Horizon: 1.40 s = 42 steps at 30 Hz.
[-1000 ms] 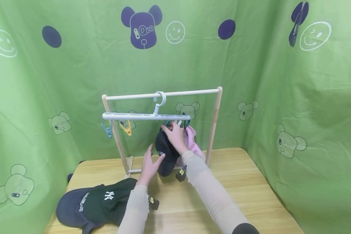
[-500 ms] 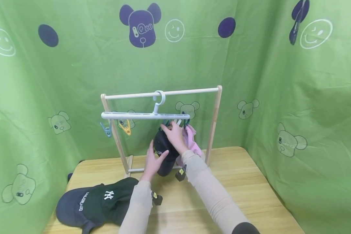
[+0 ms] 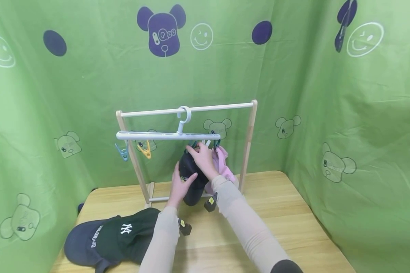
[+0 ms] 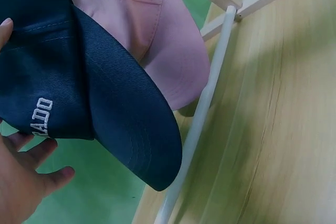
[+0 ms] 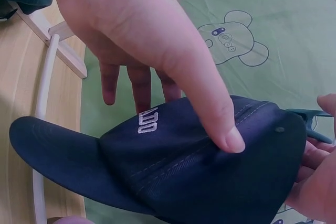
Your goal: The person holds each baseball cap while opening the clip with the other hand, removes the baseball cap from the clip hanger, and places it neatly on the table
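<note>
A navy baseball cap (image 3: 193, 194) with white lettering hangs below the right half of a pale hanger (image 3: 150, 135). My left hand (image 3: 178, 188) holds its crown: in the right wrist view the thumb lies across one side, with straight fingers behind the other. At the cap's upper edge my right hand (image 3: 204, 158) pinches a dark green clothespin (image 5: 313, 117), its fingers partly cut off by the frame. Behind is a pink cap (image 3: 220, 163), under a second green clothespin (image 3: 216, 143). The left wrist view shows the navy cap (image 4: 128, 98) overlapping the pink one.
A wooden rack (image 3: 251, 136) carries the hanger on its white top bar. Blue (image 3: 122, 152) and yellow (image 3: 145, 149) clothespins dangle at the hanger's left. Several dark caps (image 3: 112, 239) lie on the table (image 3: 276, 212) at front left. Green curtains (image 3: 89, 87) surround the table.
My left hand has moved up and right from beside the navy cap onto its crown. My right hand stays at the cap's upper edge.
</note>
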Each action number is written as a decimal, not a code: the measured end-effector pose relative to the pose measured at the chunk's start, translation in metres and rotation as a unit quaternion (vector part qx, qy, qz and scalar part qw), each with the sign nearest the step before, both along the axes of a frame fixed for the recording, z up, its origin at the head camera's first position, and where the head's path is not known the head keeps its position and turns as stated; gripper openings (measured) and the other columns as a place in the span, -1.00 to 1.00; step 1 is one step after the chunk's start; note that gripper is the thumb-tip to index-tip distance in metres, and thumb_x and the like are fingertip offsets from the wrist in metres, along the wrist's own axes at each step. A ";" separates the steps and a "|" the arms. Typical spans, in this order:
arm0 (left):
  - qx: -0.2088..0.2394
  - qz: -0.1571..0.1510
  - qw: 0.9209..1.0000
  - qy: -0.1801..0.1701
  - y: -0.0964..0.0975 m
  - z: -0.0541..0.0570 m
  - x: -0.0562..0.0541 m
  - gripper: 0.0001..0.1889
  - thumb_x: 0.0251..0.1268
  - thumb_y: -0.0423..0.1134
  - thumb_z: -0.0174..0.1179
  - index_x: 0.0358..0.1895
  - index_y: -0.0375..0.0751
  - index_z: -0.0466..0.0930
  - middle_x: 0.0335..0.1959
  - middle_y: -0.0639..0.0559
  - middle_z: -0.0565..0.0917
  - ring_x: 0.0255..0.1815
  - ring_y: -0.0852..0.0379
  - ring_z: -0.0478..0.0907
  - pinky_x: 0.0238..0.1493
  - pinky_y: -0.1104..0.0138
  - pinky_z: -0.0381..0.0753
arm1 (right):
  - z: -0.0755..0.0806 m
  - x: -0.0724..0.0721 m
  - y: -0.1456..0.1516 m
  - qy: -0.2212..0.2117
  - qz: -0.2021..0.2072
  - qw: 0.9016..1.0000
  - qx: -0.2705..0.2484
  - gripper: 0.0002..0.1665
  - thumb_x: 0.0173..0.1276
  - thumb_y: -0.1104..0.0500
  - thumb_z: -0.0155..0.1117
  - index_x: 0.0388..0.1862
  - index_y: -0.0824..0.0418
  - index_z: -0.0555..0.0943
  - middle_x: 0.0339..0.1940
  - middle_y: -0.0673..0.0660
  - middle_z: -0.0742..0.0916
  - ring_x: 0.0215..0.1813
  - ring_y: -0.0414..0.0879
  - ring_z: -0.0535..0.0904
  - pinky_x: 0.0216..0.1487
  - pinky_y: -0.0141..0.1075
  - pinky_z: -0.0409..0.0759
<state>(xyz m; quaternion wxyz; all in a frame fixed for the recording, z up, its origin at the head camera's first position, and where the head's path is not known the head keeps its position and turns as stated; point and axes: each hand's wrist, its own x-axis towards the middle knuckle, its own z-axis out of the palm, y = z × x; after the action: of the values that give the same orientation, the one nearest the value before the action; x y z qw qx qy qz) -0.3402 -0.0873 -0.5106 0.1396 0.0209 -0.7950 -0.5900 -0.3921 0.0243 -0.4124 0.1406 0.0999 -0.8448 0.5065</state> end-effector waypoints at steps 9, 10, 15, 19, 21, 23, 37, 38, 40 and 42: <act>-0.006 -0.001 1.000 0.004 -0.001 0.001 -0.005 0.09 0.07 0.11 0.39 0.57 -0.04 -0.13 0.54 -0.25 0.09 0.51 -0.21 0.14 0.50 -0.11 0.13 | -0.002 -0.003 0.001 0.012 0.001 1.000 0.012 -0.49 0.34 -0.16 0.24 -0.13 0.30 0.59 -0.18 0.29 0.79 -0.16 0.11 0.74 -0.13 -0.15 0.70; -0.010 -0.001 1.000 0.006 -0.001 0.001 -0.006 0.09 0.07 0.12 0.39 0.57 -0.05 -0.13 0.54 -0.26 0.09 0.52 -0.22 0.13 0.51 -0.12 0.12 | -0.002 -0.003 0.001 0.012 0.002 1.000 0.010 -0.49 0.34 -0.15 0.24 -0.14 0.30 0.59 -0.19 0.29 0.79 -0.17 0.12 0.73 -0.13 -0.14 0.70; -0.025 0.006 1.000 0.016 -0.003 0.001 -0.010 0.08 0.05 0.12 0.40 0.55 -0.10 -0.07 0.52 -0.25 0.13 0.52 -0.20 0.13 0.51 -0.11 0.12 | -0.002 -0.002 0.001 0.009 0.002 1.000 0.006 -0.50 0.34 -0.16 0.23 -0.16 0.29 0.59 -0.20 0.28 0.79 -0.19 0.10 0.73 -0.15 -0.15 0.69; -0.019 0.018 0.999 0.026 -0.002 0.000 -0.012 0.01 0.02 0.05 0.42 0.50 -0.15 0.03 0.45 -0.25 0.23 0.46 -0.17 0.23 0.49 -0.05 0.19 | -0.001 -0.001 0.000 0.006 0.003 1.000 0.005 -0.50 0.34 -0.16 0.22 -0.16 0.28 0.59 -0.20 0.28 0.79 -0.20 0.10 0.72 -0.17 -0.15 0.69; -0.019 0.027 0.999 0.032 -0.001 0.000 -0.013 -0.03 0.01 0.01 0.43 0.47 -0.15 0.08 0.40 -0.24 0.29 0.42 -0.15 0.28 0.47 -0.02 0.24 | -0.001 0.000 0.000 0.006 0.004 1.000 0.005 -0.51 0.34 -0.16 0.22 -0.17 0.28 0.59 -0.20 0.27 0.79 -0.20 0.10 0.72 -0.18 -0.15 0.68; -0.023 0.038 0.998 0.034 -0.001 0.000 -0.014 -0.06 0.01 0.00 0.43 0.44 -0.16 0.12 0.37 -0.23 0.33 0.38 -0.14 0.33 0.45 0.00 0.27 | -0.001 0.000 0.000 0.006 0.006 1.000 0.004 -0.51 0.34 -0.16 0.22 -0.18 0.27 0.59 -0.21 0.27 0.79 -0.21 0.09 0.72 -0.19 -0.17 0.67; -0.081 0.109 0.990 0.030 -0.001 0.002 -0.014 -0.17 -0.02 0.00 0.38 0.33 -0.27 0.25 0.23 -0.24 0.46 0.23 -0.18 0.46 0.30 0.00 0.44 | -0.001 0.000 -0.001 0.003 0.012 1.000 -0.005 -0.52 0.33 -0.18 0.23 -0.23 0.25 0.58 -0.23 0.26 0.80 -0.27 0.07 0.71 -0.28 -0.25 0.63; -0.082 0.113 0.990 0.029 -0.001 0.002 -0.014 -0.18 -0.01 0.00 0.38 0.32 -0.26 0.25 0.22 -0.24 0.47 0.22 -0.18 0.46 0.29 0.01 0.45 | -0.001 0.000 -0.002 0.003 0.011 1.000 -0.005 -0.53 0.33 -0.18 0.23 -0.24 0.24 0.58 -0.23 0.25 0.80 -0.28 0.05 0.70 -0.30 -0.27 0.62; -0.080 0.119 0.989 0.029 -0.001 0.002 -0.013 -0.19 -0.01 -0.01 0.37 0.31 -0.26 0.27 0.21 -0.24 0.48 0.20 -0.18 0.47 0.28 0.00 0.45 | -0.001 -0.001 -0.002 0.004 0.009 1.000 -0.004 -0.53 0.32 -0.19 0.23 -0.26 0.23 0.58 -0.26 0.24 0.79 -0.32 0.03 0.68 -0.35 -0.31 0.58; -0.076 0.124 0.989 0.031 0.000 0.003 -0.011 -0.20 -0.01 -0.02 0.37 0.31 -0.26 0.28 0.20 -0.24 0.49 0.19 -0.19 0.47 0.27 0.00 0.46 | -0.001 -0.001 -0.002 0.006 0.008 1.000 -0.005 -0.53 0.32 -0.20 0.22 -0.29 0.22 0.58 -0.31 0.23 0.78 -0.38 0.00 0.63 -0.41 -0.34 0.53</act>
<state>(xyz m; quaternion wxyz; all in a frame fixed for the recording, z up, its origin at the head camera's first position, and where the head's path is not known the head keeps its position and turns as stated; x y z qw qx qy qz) -0.3517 -0.0875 -0.5079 0.2369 0.0902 -0.8241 -0.5066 -0.3934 0.0222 -0.4136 0.1423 0.1089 -0.8405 0.5114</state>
